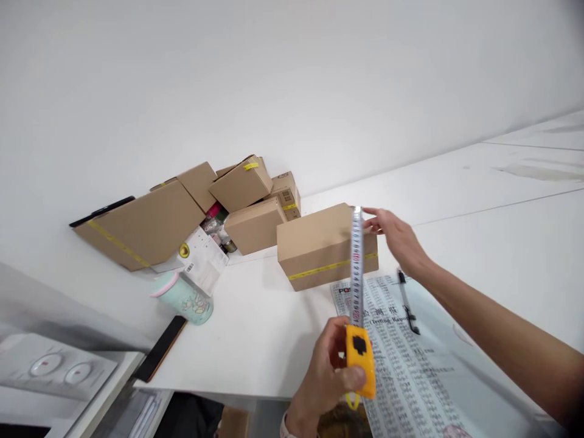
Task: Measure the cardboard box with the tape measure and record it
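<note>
In the head view my left hand (326, 371) is closed around the orange case of a tape measure (360, 362), its thumb resting on the case's lower end. The metal blade (356, 267) is drawn out away from me, passing in front of a closed cardboard box (319, 240) with yellow tape along its side. At the box's upper right edge, my right hand (396, 237) has its fingertips at the blade's far end. What exactly those fingers pinch is partly hidden behind the blade.
Several cardboard boxes (241, 185) are stacked by the wall at the back left. A mint-green cup (185, 298) lies near a white printed package (205, 261). Under my right arm, a printed bag (401, 359) carries a black pen (407, 304). The white table's front edge (228, 392) is close to me.
</note>
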`<state>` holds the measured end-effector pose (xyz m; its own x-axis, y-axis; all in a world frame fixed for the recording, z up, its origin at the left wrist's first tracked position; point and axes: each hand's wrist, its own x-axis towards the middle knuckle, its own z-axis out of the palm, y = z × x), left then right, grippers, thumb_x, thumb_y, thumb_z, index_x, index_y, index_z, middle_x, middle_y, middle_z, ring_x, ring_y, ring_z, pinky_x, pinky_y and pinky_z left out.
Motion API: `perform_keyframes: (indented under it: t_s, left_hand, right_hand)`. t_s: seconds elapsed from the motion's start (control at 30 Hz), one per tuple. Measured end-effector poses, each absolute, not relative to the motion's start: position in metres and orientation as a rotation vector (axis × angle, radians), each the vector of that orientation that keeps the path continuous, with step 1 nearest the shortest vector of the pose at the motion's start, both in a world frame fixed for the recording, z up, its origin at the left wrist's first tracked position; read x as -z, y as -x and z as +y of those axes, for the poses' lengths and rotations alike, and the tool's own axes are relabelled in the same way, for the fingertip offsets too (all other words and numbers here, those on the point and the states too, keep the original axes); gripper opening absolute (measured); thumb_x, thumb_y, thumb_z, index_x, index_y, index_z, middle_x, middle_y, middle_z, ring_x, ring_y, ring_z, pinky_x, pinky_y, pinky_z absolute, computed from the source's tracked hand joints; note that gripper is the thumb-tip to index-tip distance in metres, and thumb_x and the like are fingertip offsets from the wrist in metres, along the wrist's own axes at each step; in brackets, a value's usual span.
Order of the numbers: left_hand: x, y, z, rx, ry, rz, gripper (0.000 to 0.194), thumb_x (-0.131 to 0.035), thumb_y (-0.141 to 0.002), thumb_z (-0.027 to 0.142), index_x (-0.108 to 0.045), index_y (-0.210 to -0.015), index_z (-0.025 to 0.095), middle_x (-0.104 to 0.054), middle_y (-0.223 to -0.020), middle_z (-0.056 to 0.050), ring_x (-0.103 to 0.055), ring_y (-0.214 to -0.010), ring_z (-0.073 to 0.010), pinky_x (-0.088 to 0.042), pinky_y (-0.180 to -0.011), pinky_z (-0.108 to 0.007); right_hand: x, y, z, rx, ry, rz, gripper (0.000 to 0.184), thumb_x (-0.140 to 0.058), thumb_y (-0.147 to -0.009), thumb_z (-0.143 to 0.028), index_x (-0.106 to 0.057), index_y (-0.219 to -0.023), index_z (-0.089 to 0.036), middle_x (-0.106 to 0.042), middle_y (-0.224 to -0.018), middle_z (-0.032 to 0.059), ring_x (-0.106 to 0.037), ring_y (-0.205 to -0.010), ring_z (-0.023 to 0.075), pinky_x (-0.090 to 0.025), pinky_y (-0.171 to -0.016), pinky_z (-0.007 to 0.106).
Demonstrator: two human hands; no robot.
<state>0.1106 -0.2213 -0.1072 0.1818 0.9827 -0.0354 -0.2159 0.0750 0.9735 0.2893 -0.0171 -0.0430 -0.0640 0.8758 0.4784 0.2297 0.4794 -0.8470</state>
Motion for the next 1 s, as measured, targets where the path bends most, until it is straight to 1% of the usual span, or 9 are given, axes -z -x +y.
perform_keyframes:
  t_s: [0.17,0.27,0.33,0.43,0.5,0.63,0.77,0.9,1.0]
  left_hand:
    - [0.114,-0.109,-0.230,-0.945,-1.166,1.045,0.082,-0.089,-0.059,0.046,-0.054,-0.130,0.023,-0.064,-0.110,-0.008,-0.060,-0.096,-0.0236,-0.044,-0.078,-0.031]
    - [0.111,-0.112,-0.227,-1.018,-1.154,1.088,0.103,-0.089,-0.059,0.046,-0.038,-0.147,0.027,-0.059,-0.125,-0.010,-0.059,-0.103,-0.0259,-0.044,-0.082,-0.034]
    - [0.107,-0.118,-0.222,-1.090,-1.160,1.122,0.109,-0.090,-0.059,0.045,-0.032,-0.150,0.030,-0.053,-0.134,-0.011,-0.059,-0.104,-0.0261,-0.045,-0.081,-0.034]
    - [0.099,-0.126,-0.215,-1.163,-1.214,1.153,0.101,-0.089,-0.063,0.041,-0.033,-0.147,0.032,-0.052,-0.132,-0.010,-0.060,-0.103,-0.0251,-0.047,-0.082,-0.036]
    - [0.088,-0.128,-0.210,-1.208,-1.269,1.180,0.093,-0.086,-0.068,0.038,-0.035,-0.145,0.031,-0.056,-0.126,-0.009,-0.062,-0.100,-0.0239,-0.048,-0.081,-0.035]
    - [0.048,-0.117,-0.189,-1.390,-1.515,1.391,0.073,-0.083,-0.074,0.033,-0.043,-0.135,0.029,-0.061,-0.127,-0.010,-0.064,-0.107,-0.0258,-0.050,-0.084,-0.035]
    - [0.003,-0.102,-0.140,-1.474,-1.969,1.714,0.058,-0.077,-0.078,0.029,-0.048,-0.128,0.026,-0.064,-0.128,-0.009,-0.063,-0.113,-0.0265,-0.050,-0.093,-0.040]
    - [-0.012,-0.091,-0.085,-1.098,-2.235,2.111,0.053,-0.071,-0.083,0.030,-0.047,-0.130,0.024,-0.064,-0.131,-0.009,-0.062,-0.117,-0.0288,-0.050,-0.093,-0.040]
    - [-0.009,-0.084,-0.058,-0.884,-2.212,2.252,0.051,-0.067,-0.086,0.031,-0.047,-0.132,0.022,-0.065,-0.131,-0.011,-0.063,-0.115,-0.0319,-0.051,-0.088,-0.041]
  right_hand:
    - [0.030,-0.327,-0.034,-0.954,0.977,-1.512,0.046,-0.055,-0.090,-0.066,-0.076,-0.097,-0.026,-0.065,-0.080,0.0037,-0.059,-0.074,0.0194,-0.050,-0.069,0.034]
    - [0.048,-0.331,-0.061,-0.991,0.964,-1.634,0.044,-0.053,-0.092,-0.065,-0.075,-0.095,-0.026,-0.066,-0.078,0.0037,-0.058,-0.071,0.0196,-0.050,-0.065,0.034]
    - [0.065,-0.323,-0.087,-0.985,0.933,-1.749,0.041,-0.049,-0.095,-0.061,-0.072,-0.094,-0.027,-0.069,-0.082,0.0047,-0.063,-0.077,0.0226,-0.052,-0.068,0.037]
    - [0.087,-0.311,-0.117,-0.937,0.873,-1.869,0.034,-0.045,-0.098,-0.054,-0.068,-0.098,-0.029,-0.072,-0.090,0.0051,-0.066,-0.081,0.0244,-0.055,-0.072,0.040]
    - [0.097,-0.312,-0.118,-0.891,0.931,-1.884,0.034,-0.042,-0.099,-0.054,-0.066,-0.100,-0.029,-0.072,-0.088,0.0048,-0.066,-0.077,0.0242,-0.054,-0.069,0.040]
    - [0.111,-0.337,-0.080,-0.631,1.486,-1.844,0.036,-0.042,-0.096,-0.059,-0.056,-0.088,-0.027,-0.070,-0.074,0.0035,-0.063,-0.064,0.0250,-0.046,-0.060,0.038]
    - [0.128,-0.347,-0.048,-0.442,1.816,-2.053,0.040,-0.044,-0.092,-0.063,-0.054,-0.101,-0.025,-0.069,-0.069,0.0053,-0.064,-0.064,0.0300,-0.040,-0.056,0.037]
    - [0.143,-0.343,-0.045,-0.381,1.739,-2.243,0.026,-0.045,-0.092,-0.037,-0.061,-0.109,-0.024,-0.074,-0.088,0.0095,-0.069,-0.075,0.0297,-0.040,-0.057,0.036]
    - [0.145,-0.354,-0.045,-0.533,1.667,-2.135,0.031,-0.045,-0.088,-0.024,-0.067,-0.109,-0.024,-0.075,-0.088,0.0089,-0.070,-0.078,0.0291,-0.046,-0.063,0.038]
